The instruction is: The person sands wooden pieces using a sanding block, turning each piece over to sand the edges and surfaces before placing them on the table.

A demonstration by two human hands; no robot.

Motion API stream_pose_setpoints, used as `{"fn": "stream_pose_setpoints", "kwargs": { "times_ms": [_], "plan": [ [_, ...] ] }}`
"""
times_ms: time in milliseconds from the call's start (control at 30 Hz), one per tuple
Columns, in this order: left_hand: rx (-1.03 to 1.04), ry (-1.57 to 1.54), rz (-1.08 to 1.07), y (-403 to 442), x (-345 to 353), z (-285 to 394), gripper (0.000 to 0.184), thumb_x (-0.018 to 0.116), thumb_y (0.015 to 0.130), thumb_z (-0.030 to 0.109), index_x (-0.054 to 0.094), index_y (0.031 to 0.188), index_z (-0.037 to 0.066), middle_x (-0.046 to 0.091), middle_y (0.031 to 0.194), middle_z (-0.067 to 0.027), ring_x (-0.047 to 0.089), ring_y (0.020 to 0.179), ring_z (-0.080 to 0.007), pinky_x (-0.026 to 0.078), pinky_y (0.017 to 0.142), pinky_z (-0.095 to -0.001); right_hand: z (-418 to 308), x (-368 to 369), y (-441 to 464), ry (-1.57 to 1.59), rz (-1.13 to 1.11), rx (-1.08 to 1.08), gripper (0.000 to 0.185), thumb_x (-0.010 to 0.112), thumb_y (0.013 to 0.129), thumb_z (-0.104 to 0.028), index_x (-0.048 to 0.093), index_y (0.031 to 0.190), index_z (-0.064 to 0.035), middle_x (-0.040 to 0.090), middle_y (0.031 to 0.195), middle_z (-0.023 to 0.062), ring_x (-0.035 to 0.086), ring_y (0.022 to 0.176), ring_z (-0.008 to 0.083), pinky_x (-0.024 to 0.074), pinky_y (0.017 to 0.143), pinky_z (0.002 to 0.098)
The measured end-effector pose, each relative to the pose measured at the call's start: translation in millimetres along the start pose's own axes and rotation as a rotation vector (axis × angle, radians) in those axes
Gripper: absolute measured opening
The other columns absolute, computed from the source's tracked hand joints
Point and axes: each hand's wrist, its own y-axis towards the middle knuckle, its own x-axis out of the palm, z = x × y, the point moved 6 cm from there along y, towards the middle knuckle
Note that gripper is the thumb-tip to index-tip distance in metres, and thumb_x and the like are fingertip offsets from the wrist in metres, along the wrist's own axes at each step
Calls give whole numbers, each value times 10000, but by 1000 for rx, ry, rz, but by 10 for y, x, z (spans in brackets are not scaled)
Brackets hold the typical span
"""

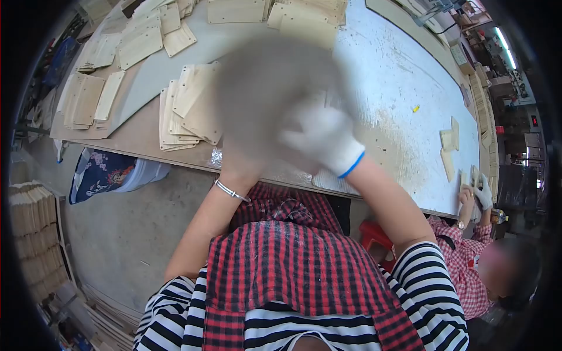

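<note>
My left hand (241,159), bare with a silver bangle at the wrist, reaches up over the table edge. Its fingers vanish in a large grey-brown blur. White with a blue cuff, the glove on my right hand (326,139) shows beside it, its fingers smeared. Whatever lies between or in my hands cannot be made out. Just left of them, a loose stack of thin wooden boards (190,105) with small corner holes rests on the table (404,134).
More wooden boards (140,41) lie along the far and left parts of the table. A yellow bit (416,109) and small wood pieces (449,140) are at the right. A co-worker (462,257) works at the right edge. A red stool (374,237) stands below.
</note>
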Motion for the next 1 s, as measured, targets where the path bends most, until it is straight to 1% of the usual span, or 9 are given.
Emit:
{"fn": "stream_pose_setpoints", "kwargs": {
  "times_ms": [67,300,433,600,767,800,933,967,1000],
  "plan": [
    [-28,-99,85,-53,-58,-35,532,527,862,168,360,1309,-68,501,1243,-210,486,1147,-329,372,976,-374,195,223,63,73,-49,191,315,612,776,-255,656,1003,-41,635,978,178,602,945,327,429,943,385],
    [-14,-36,97,-66,-49,-106,555,516,871,182,330,1327,-74,461,1293,-215,458,1187,-327,353,1000,-378,827,188,260,150,24,422,305,600,795,-272,657,993,-47,641,961,179,612,926,320,448,895,373],
    [-11,1,116,-69,-70,-36,551,566,838,174,382,1295,-73,496,1248,-215,478,1155,-344,364,988,-387,153,19,60,145,-6,306,300,594,806,-282,658,987,-51,645,951,180,617,915,315,459,867,367],
    [90,321,-90,18,259,149,448,620,800,213,507,1188,19,528,1179,-181,504,1078,-331,394,928,-429,863,375,275,22,16,467,297,586,819,-294,659,980,-55,650,939,181,624,902,310,473,833,359],
    [-100,-26,7,139,489,307,541,608,818,230,419,1277,14,500,1208,-201,476,1120,-348,365,959,-456,1215,80,100,226,233,802,295,578,833,-306,660,972,-60,654,928,182,631,888,304,486,799,351],
    [-98,-339,-41,215,408,375,530,606,804,232,442,1254,4,506,1192,-206,461,1127,-364,357,960,-463,1165,-89,-25,298,245,916,295,576,836,-308,660,971,-61,655,925,182,632,886,303,489,792,349],
    [88,734,-13,4,-207,276,659,641,725,325,452,1267,3,514,1181,-209,438,1138,-378,305,986,-483,1183,-268,-695,575,249,1179,352,575,849,-345,638,1026,-47,658,944,192,634,917,264,486,770,332],
    [143,824,137,-2,-368,231,739,671,681,280,405,1313,3,495,1189,-221,427,1142,-379,288,996,-475,1329,-148,-980,279,213,1188,384,573,861,-363,611,1121,-83,672,912,151,642,860,242,487,760,315],
    [136,836,161,28,-485,314,768,685,673,242,375,1332,-2,486,1192,-224,422,1134,-393,295,990,-473,1436,-98,-1134,240,473,990,390,560,874,-372,603,1127,-78,672,900,142,644,826,256,492,747,331]
  ]
}}
